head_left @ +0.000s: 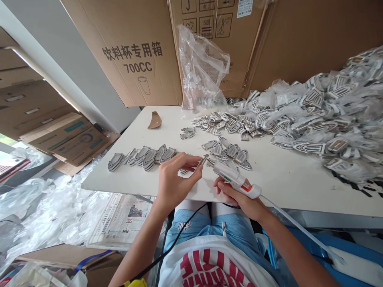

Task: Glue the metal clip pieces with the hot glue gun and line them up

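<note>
My left hand (178,179) pinches a small metal piece (202,160) between thumb and fingertips above the table's front part. My right hand (235,195) is wrapped round a white glue gun (236,180) with a red-orange part near its back; a long white glue stick (299,225) runs out of its rear. The gun's nozzle points at the metal piece, close to it; whether they touch I cannot tell. Overlapping stacks of metal pieces (149,157) lie left of my left hand. Just beyond the gun is a loose group of metal pieces (231,151).
A large heap of plastic-wrapped pieces (317,111) covers the right back of the white table (284,179). Cardboard boxes (134,79) stand behind, with a clear plastic bag (200,71) before them. A cardboard scrap (154,120) lies at the back left. A black cable (179,238) crosses my lap.
</note>
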`<state>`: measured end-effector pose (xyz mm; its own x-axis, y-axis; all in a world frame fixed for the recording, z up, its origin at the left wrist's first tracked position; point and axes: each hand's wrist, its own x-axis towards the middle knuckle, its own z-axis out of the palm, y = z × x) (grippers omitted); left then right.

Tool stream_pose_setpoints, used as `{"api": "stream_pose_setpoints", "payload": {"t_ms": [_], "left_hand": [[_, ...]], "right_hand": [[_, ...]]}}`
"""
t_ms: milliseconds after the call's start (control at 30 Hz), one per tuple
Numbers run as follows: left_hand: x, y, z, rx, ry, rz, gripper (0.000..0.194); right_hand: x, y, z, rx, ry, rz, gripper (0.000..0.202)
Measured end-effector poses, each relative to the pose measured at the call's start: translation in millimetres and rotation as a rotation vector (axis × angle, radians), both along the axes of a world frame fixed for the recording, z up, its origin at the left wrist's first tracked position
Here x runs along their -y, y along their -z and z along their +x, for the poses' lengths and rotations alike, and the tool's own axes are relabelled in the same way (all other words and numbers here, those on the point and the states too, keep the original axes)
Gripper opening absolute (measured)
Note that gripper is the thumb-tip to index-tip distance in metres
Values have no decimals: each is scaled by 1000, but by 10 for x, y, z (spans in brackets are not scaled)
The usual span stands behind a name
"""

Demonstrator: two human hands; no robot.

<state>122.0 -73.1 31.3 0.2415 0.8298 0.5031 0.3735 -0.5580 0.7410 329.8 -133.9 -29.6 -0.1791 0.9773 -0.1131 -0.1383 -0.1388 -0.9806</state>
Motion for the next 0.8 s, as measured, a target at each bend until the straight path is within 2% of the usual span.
{"api": "stream_pose_setpoints", "payload": {"t_ms": [133,300,367,467,633,800], "left_hand": [[-23,17,20,68,-17,-76,10],[-128,51,-30,230,-39,-417,24],[-158,62,-51,278,-46,-498,28],[-144,67,-31,313,-21,-548,30],[-29,62,100,305,96,-656,33],[28,118,199,254,178,-688,31]], "right_hand": [[0,29,-1,10,11,-2,38],[18,84,26,43,0,17,37],[24,103,46,21,-12,31,36],[13,136,65,-74,11,60,32],[-49,165,41,-253,133,114,34],[-84,180,21,-315,199,112,31]]}}
